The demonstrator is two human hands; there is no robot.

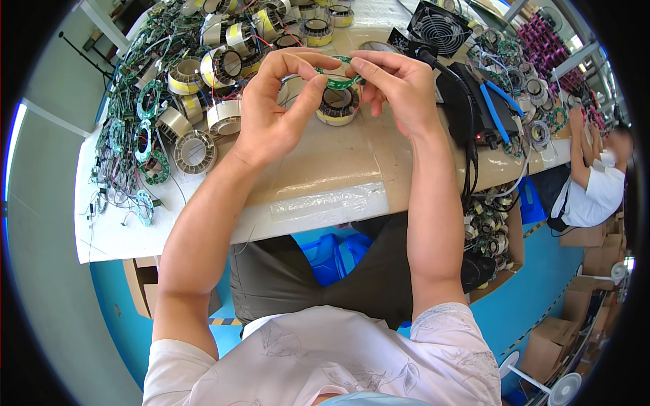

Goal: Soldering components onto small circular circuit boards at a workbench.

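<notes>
A green ring-shaped circuit board point(340, 84) is held up over the table between my two hands. My left hand point(279, 108) has thumb and index finger closed at the board's left edge. On the other side, the thumb and fingers of my right hand point(399, 84) pinch its right edge. Just below the board a round motor stator point(336, 114) with a yellow band sits on the table, partly hidden by the board. Whether wires still join the two I cannot tell.
Many green ring boards with wires point(144, 139) and banded stators point(223, 66) are heaped at the left. Blue-handled pliers point(497, 111) lie on a black box point(474, 101), near a black fan point(440, 30). Farther right, a person in white point(592, 189) works at the table.
</notes>
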